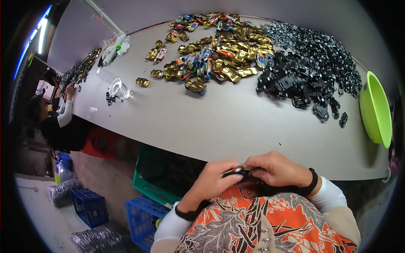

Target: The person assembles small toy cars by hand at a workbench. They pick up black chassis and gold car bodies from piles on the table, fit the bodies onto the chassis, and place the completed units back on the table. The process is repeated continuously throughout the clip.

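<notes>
Both my hands meet in front of my chest, below the near edge of the grey table [219, 122]. My left hand [213, 179] and my right hand [276, 168] pinch a small dark toy car piece [239, 171] between their fingertips. Each wrist wears a black band. A heap of gold and coloured toy car bodies [215, 52] lies on the far middle of the table. To its right spreads a pile of black car chassis parts [312, 71].
A lime green bowl [376, 110] stands at the table's right end. A clear glass [119, 88] stands at the left. Another person [59, 118] sits at the left end by more parts. Green [145, 177] and blue crates [139, 217] stand on the floor under the table.
</notes>
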`<action>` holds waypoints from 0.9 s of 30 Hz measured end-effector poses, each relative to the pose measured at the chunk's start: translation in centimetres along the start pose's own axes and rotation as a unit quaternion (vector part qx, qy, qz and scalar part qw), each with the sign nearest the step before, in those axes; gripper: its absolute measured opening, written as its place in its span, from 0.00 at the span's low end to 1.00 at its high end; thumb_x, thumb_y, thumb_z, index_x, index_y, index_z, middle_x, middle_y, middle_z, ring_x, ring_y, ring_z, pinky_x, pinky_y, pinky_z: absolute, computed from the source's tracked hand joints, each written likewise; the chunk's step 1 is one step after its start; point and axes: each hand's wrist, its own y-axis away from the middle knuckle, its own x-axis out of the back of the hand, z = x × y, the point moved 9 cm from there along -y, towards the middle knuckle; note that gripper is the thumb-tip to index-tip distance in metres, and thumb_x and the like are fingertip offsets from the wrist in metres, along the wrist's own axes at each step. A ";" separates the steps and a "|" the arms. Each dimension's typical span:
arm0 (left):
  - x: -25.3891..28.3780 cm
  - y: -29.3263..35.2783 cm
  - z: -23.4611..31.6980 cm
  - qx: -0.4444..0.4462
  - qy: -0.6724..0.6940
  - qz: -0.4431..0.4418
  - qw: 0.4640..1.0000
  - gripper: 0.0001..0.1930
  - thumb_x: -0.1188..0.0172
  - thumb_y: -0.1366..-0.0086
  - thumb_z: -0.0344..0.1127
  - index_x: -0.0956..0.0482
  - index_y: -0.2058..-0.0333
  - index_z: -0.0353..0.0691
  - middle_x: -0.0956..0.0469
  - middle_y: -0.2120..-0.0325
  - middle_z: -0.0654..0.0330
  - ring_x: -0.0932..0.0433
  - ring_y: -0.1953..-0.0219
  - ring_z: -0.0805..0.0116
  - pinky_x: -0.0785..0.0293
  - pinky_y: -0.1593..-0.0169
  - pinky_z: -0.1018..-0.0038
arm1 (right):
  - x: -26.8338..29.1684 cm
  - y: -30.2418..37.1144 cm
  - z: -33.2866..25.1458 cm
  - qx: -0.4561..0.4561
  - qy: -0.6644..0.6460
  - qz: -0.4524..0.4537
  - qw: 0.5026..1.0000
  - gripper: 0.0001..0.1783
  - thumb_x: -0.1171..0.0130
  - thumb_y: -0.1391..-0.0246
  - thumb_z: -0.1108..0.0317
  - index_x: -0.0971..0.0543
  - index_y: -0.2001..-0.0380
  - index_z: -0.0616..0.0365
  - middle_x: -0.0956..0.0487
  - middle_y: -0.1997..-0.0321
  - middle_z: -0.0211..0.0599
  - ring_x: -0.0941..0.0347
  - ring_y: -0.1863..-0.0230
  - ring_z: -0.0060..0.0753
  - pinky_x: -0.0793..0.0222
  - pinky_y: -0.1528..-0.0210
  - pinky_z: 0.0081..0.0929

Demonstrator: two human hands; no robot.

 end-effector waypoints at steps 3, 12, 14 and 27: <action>5.2 3.5 -1.1 0.040 -0.003 0.103 0.994 0.11 0.39 0.54 0.23 0.20 0.68 0.33 0.23 0.74 0.62 0.26 0.72 0.76 0.32 0.67 0.81 | 4.1 -0.2 0.0 0.051 0.126 0.101 0.986 0.12 0.45 0.59 0.77 0.27 0.66 0.58 0.26 0.73 0.42 0.27 0.71 0.48 0.31 0.70 0.36; 17.0 12.5 -10.0 0.185 -0.223 0.347 0.892 0.16 0.38 0.50 0.24 0.23 0.61 0.26 0.20 0.73 0.53 0.25 0.72 0.74 0.29 0.66 0.79 | 14.8 -1.0 1.9 0.040 0.180 0.352 0.918 0.07 0.50 0.66 0.85 0.33 0.81 0.64 0.29 0.76 0.38 0.32 0.77 0.38 0.37 0.74 0.27; 18.0 7.9 -3.5 0.073 -0.178 0.382 0.904 0.09 0.41 0.47 0.23 0.22 0.66 0.27 0.21 0.75 0.49 0.24 0.76 0.69 0.29 0.69 0.77 | 14.0 -2.4 1.8 0.079 0.141 0.347 0.924 0.07 0.51 0.66 0.85 0.34 0.81 0.63 0.27 0.74 0.38 0.31 0.76 0.38 0.36 0.73 0.27; 14.7 -12.1 1.6 0.012 -0.426 0.179 0.887 0.06 0.38 0.54 0.23 0.21 0.73 0.35 0.21 0.76 0.58 0.22 0.73 0.61 0.27 0.67 0.68 | 9.9 -4.9 6.2 -0.010 -0.103 0.258 0.961 0.01 0.46 0.58 0.78 0.26 0.78 0.64 0.23 0.76 0.31 0.29 0.74 0.17 0.33 0.70 0.18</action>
